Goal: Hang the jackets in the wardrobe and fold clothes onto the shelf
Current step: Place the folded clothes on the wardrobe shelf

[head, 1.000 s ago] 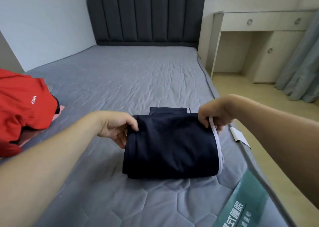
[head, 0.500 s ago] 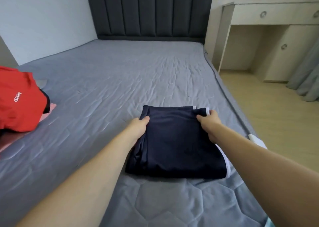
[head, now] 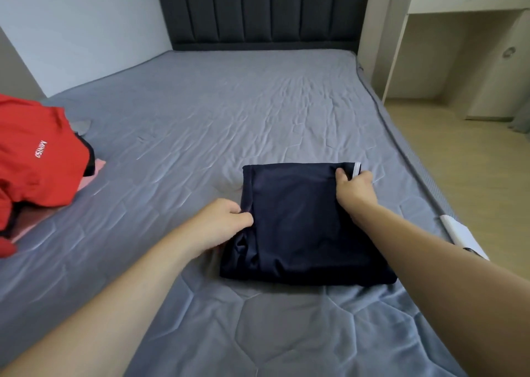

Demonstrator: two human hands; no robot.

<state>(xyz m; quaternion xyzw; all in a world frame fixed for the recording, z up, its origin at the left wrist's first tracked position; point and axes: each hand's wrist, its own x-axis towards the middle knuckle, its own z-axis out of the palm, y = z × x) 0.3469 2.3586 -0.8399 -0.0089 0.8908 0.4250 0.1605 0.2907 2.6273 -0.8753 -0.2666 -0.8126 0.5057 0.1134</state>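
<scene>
Leftmost, a red garment waits unfolded on the bed. Then the left hand pinches the folded navy garment's left edge, while the right hand grips its far-right corner, probably squaring the fold.

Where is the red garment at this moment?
In the head view, the red garment lies at the bed's left edge, apart from the folded navy garment.

White "MINISO" lettering stands on the red garment.
</scene>
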